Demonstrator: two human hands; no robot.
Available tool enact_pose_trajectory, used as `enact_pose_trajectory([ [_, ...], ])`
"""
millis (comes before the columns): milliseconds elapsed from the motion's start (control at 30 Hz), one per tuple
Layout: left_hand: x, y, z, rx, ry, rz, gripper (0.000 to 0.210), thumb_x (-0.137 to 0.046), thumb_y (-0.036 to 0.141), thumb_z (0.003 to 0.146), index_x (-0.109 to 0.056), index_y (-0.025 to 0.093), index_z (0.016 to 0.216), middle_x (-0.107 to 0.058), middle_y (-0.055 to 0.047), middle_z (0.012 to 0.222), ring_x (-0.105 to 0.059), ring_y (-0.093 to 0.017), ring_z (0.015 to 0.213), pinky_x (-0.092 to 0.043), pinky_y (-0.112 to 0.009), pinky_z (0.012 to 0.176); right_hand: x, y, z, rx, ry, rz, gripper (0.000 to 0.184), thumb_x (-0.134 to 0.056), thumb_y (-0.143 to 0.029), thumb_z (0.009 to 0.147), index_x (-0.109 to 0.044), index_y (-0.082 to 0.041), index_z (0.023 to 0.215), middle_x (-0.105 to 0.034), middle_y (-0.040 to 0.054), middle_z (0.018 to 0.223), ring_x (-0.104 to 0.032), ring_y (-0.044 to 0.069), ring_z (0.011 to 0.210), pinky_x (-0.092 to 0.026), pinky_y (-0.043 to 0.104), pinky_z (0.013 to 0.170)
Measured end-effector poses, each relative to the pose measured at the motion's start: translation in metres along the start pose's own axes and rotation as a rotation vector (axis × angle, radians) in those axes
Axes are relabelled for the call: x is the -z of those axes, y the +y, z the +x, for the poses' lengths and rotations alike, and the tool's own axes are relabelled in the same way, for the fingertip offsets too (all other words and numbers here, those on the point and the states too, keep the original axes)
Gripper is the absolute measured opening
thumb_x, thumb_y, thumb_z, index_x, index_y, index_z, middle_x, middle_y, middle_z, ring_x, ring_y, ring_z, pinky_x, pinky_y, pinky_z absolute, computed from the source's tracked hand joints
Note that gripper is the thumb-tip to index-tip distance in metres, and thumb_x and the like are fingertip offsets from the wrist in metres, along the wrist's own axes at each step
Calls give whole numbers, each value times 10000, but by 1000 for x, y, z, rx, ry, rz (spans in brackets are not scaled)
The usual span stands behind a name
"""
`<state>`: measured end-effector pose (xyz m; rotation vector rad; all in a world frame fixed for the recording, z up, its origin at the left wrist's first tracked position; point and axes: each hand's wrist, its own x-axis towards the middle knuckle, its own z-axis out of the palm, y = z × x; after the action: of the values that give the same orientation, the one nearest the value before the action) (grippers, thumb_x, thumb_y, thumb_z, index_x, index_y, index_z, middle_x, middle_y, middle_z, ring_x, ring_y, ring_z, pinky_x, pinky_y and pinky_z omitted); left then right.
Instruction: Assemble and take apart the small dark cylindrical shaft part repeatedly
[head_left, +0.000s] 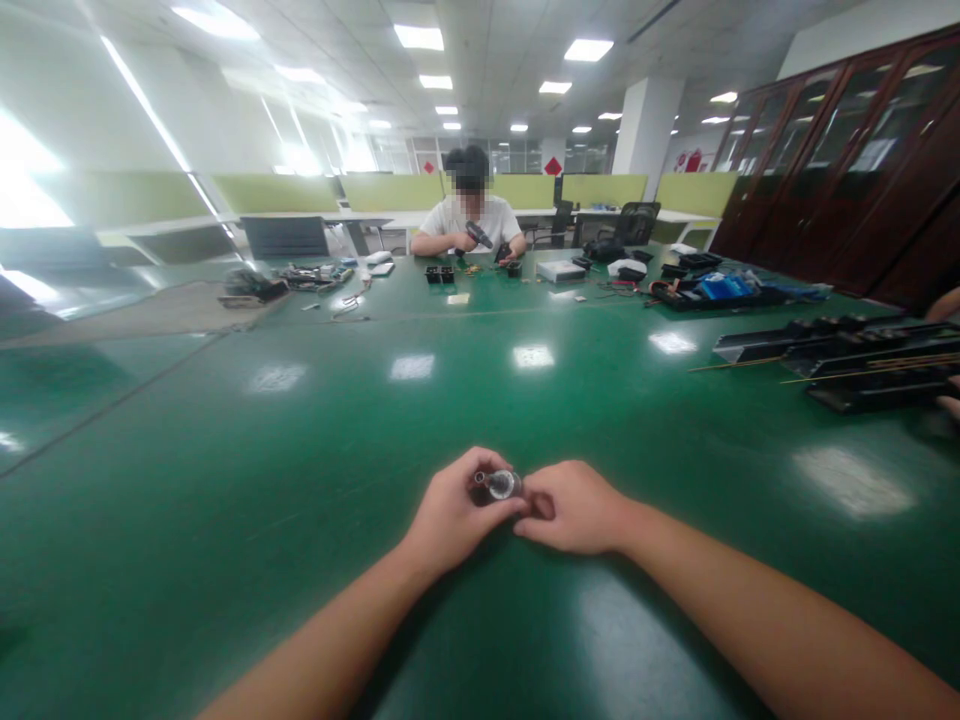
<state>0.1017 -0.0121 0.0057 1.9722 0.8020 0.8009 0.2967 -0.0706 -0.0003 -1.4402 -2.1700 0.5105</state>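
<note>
Between my two hands is a small round metal part (504, 485) with a bright ring-like face and a thin dark shaft pointing left. Its exact kind is too small to make out. My left hand (457, 510) is closed round its left side, thumb in front and fingers behind. From the right, my right hand (574, 508) pinches at the part's edge with thumb and forefinger. Its other fingers are curled under. Both hands are low over the green table (337, 420), and my fingers hide some of the part.
Across the table a person (480, 222) holds a power drill (478, 235). Black metal rails (855, 350) with thin rods lie at the right, by another person's hand. Tools (315, 273), a white box (561, 271) and a tray with blue items (724, 287) line the far side.
</note>
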Motion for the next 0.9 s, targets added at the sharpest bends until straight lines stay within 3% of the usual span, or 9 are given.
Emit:
enact_pose_trajectory([
  [500,0,1,-1,-46,13,24,266,-776,292,754,-627,179,943,-680,-37,958,-654,-173,849,-526,-290,773,2,-2,0,3,-11,19,159,-719,-330,772,-639,-197,738,-595,-54,611,-507,90,544,-268,215,538],
  [733,0,-2,0,-121,71,75,218,-729,208,767,-621,182,954,-657,-57,1072,-635,-182,970,-520,-294,820,-1,0,0,0,2,28,153,-734,-345,768,-673,-205,754,-601,-56,607,-517,93,544,-294,219,549],
  [900,0,-3,0,-150,60,92,212,-716,183,772,-616,185,958,-647,-43,1030,-627,-168,921,-509,-288,805,-1,0,0,-9,2,18,152,-730,-345,769,-674,-205,751,-615,-51,621,-528,98,560,-297,220,554],
])
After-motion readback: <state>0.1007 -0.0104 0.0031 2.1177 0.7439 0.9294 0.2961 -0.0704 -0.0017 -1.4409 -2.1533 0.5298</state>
